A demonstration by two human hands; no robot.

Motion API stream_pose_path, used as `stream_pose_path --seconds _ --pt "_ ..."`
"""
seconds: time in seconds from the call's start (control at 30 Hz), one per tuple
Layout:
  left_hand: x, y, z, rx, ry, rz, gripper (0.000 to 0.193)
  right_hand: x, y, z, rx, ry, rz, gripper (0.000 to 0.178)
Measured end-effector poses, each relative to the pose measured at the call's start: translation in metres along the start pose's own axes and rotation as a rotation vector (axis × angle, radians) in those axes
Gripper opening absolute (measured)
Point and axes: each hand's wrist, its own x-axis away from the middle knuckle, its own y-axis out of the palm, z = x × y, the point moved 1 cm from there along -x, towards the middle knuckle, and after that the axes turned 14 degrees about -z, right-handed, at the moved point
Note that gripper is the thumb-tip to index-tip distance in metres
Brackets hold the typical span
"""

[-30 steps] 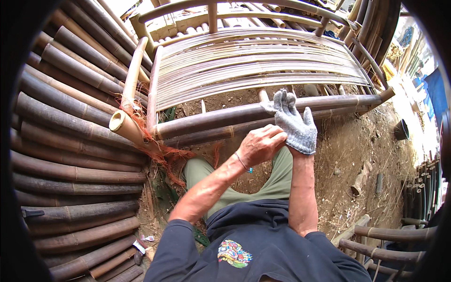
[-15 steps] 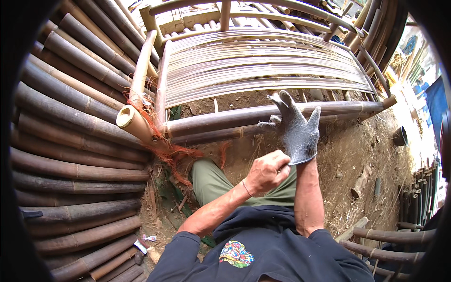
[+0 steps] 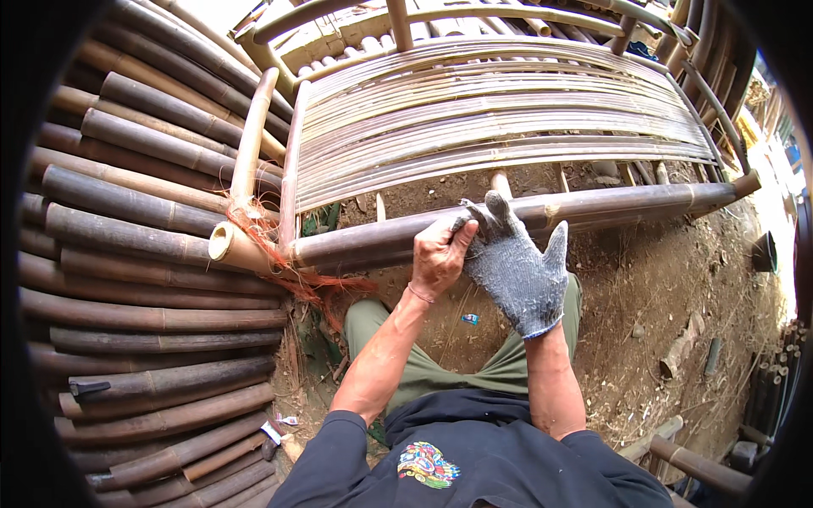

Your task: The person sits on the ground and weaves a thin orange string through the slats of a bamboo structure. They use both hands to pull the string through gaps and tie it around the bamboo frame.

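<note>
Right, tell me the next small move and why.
Perhaps the bare left hand should straighten the finger end it pinches on the grey glove: that part looks bunched, while the cuff sits at the wrist of the right hand.

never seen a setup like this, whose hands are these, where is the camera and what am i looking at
There is no machine: these are a person's own hands, seen from a wide fisheye camera worn on the head, looking down, so straight edges bend. The bare left hand pinches a grey glove at its fingers; the right hand wears it. Ahead is a bamboo frame with pale strips across it and orange fibres at one corner. Dark poles line the left. A small blue packet lies on the ground.
</note>
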Motion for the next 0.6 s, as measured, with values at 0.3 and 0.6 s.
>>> stream_pose_path --seconds 0.3,0.6 --pt "-0.046 0.062 0.088 -0.541 0.123 -0.154 0.047 -0.05 -0.098 -0.08 1.578 -0.212 0.481 0.042" --pt "-0.117 0.089 0.048 -0.981 0.085 -0.294 0.015 -0.123 -0.104 -0.126 2.715 0.278 0.441 0.056"
